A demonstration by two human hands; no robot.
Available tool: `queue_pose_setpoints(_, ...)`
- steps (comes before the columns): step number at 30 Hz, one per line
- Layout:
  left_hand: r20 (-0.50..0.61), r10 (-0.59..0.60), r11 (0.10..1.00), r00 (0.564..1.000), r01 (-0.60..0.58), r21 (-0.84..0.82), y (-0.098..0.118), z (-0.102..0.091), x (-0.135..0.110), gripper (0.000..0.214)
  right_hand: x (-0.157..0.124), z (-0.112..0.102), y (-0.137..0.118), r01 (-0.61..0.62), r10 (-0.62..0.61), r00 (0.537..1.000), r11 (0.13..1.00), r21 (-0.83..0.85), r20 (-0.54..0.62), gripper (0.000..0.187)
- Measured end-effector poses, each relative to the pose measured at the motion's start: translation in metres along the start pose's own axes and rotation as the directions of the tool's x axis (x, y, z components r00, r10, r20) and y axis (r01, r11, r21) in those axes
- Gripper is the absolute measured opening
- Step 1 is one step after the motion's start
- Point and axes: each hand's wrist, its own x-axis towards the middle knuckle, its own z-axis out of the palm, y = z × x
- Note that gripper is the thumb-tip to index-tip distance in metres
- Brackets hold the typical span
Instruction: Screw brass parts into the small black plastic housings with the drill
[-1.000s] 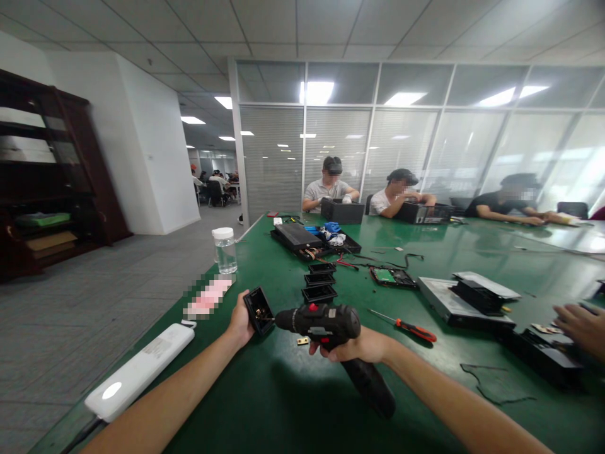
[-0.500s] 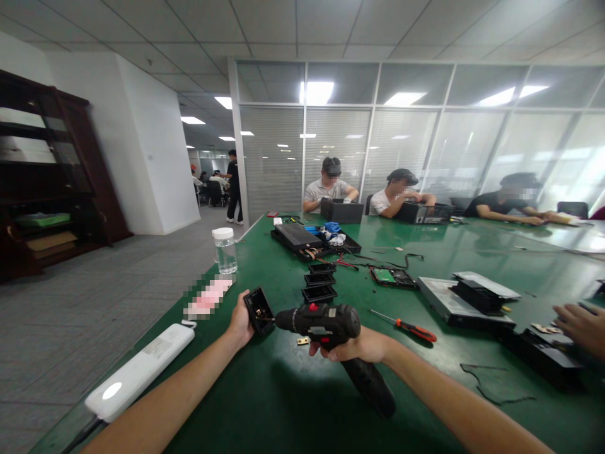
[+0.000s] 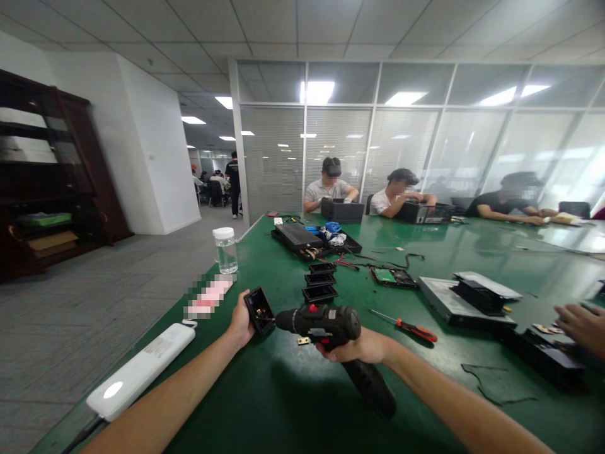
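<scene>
My left hand (image 3: pixel 240 321) grips a small black open box-shaped part (image 3: pixel 258 309) and tilts it on edge above the green table (image 3: pixel 283 403). My right hand (image 3: pixel 362 347) is closed round the grip of a black cordless screwdriver (image 3: pixel 326 325). The tool's tip points left into the inside of the part. A small brass piece (image 3: pixel 303 341) lies on the table just under the tool.
Three similar black parts (image 3: pixel 321 280) sit in a row behind. A red-handled screwdriver (image 3: pixel 406 326), a circuit board (image 3: pixel 392 276), black casings (image 3: pixel 466 299), a water bottle (image 3: pixel 225 250) and a white power strip (image 3: pixel 142 369) lie around. Another person's hand (image 3: pixel 581 326) rests at right. People sit at the far end.
My hands, the part and the tool hold the same place. In the corridor behind, a person in black has walked into view.
</scene>
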Motion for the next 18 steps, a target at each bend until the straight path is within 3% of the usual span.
queue_pose_setpoints(18, 0.031, 0.020, 0.999, 0.999, -0.021, 0.028, -0.0012, -0.0023, 0.0009, 0.029, -0.0002, 0.0002, 0.0004, 0.004, -0.004, 1.000, 1.000, 0.023, 0.005, 0.023)
